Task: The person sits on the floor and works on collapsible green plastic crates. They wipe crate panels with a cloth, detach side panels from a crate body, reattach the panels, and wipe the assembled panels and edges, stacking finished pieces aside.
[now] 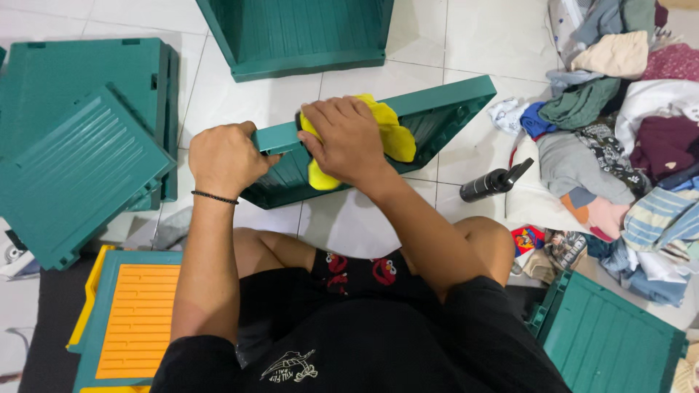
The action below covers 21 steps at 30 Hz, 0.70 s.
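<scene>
Right hand point(348, 142) pressed flat on a yellow cloth point(389, 135), fingers curled over it, holding it against the top edge of a green plastic panel point(444, 105). Left hand point(226, 156) clamped around the panel's left end, propping it tilted off the white tiled floor point(357, 225) just ahead of the knees.

Progress, as a judgement: the cloth sits near the panel's left end, and the stretch running to its right corner looks not yet wiped. No telling from here which parts are already clean.

Other green panels: a stack point(80, 138) at the floor's left edge, one point(298, 36) at the far edge, one point(611, 335) by the near right corner. An orange-and-green panel point(138, 320) lies near left. A black spray bottle point(495, 182) lies on its side right of the held panel, beside a clothes pile point(626, 131) filling the right edge.
</scene>
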{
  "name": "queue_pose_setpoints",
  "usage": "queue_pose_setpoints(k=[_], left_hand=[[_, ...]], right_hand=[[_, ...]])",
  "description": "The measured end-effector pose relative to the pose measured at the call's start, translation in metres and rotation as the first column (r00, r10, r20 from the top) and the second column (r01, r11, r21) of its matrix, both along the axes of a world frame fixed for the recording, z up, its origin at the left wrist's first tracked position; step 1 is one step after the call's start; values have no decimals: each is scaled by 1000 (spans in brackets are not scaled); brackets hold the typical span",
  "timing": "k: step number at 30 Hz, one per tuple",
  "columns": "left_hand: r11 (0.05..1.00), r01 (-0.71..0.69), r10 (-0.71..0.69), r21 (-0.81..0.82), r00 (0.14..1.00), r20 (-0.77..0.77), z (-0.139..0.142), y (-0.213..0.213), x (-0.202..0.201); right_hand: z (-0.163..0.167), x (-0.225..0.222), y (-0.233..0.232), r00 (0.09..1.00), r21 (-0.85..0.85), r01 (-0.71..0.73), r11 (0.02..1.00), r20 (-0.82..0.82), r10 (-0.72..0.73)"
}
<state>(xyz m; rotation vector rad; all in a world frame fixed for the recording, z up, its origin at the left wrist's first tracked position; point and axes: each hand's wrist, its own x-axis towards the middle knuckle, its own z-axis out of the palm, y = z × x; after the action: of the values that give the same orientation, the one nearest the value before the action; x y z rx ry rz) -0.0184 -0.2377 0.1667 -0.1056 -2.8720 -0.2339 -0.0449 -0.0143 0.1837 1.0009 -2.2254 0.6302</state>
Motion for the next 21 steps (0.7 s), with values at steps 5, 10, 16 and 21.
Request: queue_pose_setpoints(k=[5, 10, 16, 21], left_hand=[[1000, 8, -7, -14, 998, 56, 6, 12, -7], [1000, -29, 29, -3, 996, 86, 18, 19, -12], [999, -27, 29, -19, 993, 115, 24, 32, -15], [997, 49, -46, -53, 998, 50, 14, 55, -21]], right_hand=[[-10, -13, 17, 994, -18, 101, 995, 33, -101], [-3, -32, 75, 966, -40, 257, 966, -6, -257], [-9, -47, 162, 892, -114, 438, 892, -66, -446], [-24, -46, 189, 834, -122, 533, 837, -89, -545]])
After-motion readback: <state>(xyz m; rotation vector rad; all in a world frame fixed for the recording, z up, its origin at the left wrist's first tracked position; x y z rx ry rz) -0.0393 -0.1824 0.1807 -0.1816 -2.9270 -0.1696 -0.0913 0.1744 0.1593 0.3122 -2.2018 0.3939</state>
